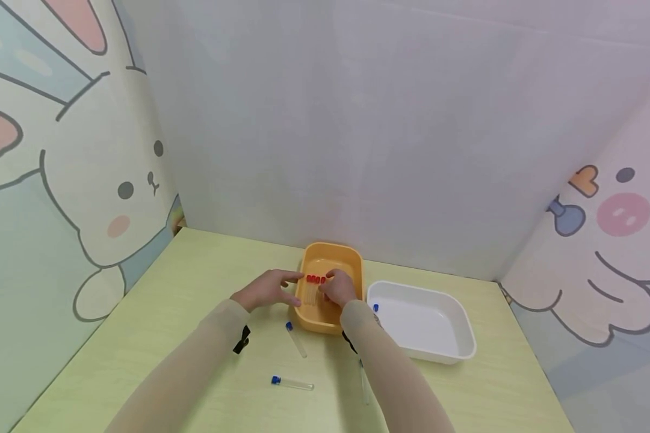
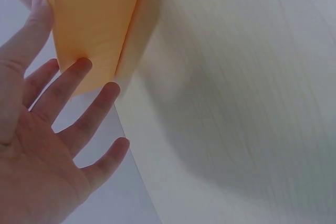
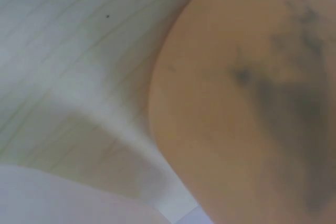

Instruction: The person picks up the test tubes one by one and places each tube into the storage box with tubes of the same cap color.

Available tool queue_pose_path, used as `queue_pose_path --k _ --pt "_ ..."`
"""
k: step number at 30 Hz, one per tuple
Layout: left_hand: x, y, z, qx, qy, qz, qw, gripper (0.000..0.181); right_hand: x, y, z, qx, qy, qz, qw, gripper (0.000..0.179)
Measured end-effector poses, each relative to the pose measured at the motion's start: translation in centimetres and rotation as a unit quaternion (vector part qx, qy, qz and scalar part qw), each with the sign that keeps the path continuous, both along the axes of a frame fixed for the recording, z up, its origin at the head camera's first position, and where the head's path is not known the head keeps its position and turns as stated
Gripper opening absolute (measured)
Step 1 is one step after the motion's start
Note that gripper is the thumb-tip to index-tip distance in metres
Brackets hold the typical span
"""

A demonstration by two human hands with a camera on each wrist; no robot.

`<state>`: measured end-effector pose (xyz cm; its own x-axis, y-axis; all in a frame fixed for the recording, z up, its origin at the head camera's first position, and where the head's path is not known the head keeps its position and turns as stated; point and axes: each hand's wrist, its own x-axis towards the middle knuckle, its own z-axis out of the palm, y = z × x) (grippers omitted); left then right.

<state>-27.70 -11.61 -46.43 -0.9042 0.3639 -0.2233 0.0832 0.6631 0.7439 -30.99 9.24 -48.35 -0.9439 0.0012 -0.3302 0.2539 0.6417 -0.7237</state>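
Observation:
An orange tray (image 1: 325, 328) holds a row of several clear test tubes with red caps (image 1: 313, 279). My left hand (image 1: 271, 288) is at the tray's left side, fingers spread. In the left wrist view its thumb (image 2: 32, 32) is right at the rim and its fingertips lie against the outer wall (image 2: 97, 19). Inside the tray, my right hand (image 1: 339, 288) has curled fingers and pinches the rightmost red-capped tube near its cap; the hand covers much of that tube. The right wrist view shows only the tray's outside (image 3: 199, 103), not the fingers.
A white tray (image 1: 419, 355) stands to the right, with a blue cap (image 1: 376, 307) at its left end, partly behind my sleeve. Blue-capped test tubes lie on the table: one (image 1: 298, 343) before the orange tray, one (image 1: 295, 383) nearer, one (image 1: 365, 385) beside my right forearm.

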Motion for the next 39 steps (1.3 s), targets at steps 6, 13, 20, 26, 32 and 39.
queue_pose_path --k 6,13,20,26,32,39 --pt "0.02 0.03 0.07 0.003 -0.002 0.004 1.0 0.074 -0.03 0.0 0.17 0.0 -0.011 0.009 0.9999 0.041" --pt "-0.04 0.13 -0.07 0.0 -0.003 0.006 1.0 0.075 0.01 0.07 0.17 0.001 -0.009 0.024 0.9997 0.041" --pt "0.06 0.23 0.11 -0.005 -0.001 0.006 1.0 0.075 0.21 0.02 0.22 0.002 -0.005 0.028 0.9996 0.041" --pt "0.13 0.26 0.33 -0.012 0.0 0.003 0.9999 0.076 0.18 -0.02 0.19 0.0 -0.015 0.023 0.9996 0.043" --pt "0.16 0.29 0.3 -0.025 0.014 -0.011 0.9995 0.079 0.2 0.19 0.13 0.002 -0.024 0.018 0.9995 0.045" --pt "0.53 0.09 0.71 -0.033 0.028 -0.012 0.999 0.08 0.21 0.42 0.38 0.011 -0.014 0.033 0.9993 0.042"
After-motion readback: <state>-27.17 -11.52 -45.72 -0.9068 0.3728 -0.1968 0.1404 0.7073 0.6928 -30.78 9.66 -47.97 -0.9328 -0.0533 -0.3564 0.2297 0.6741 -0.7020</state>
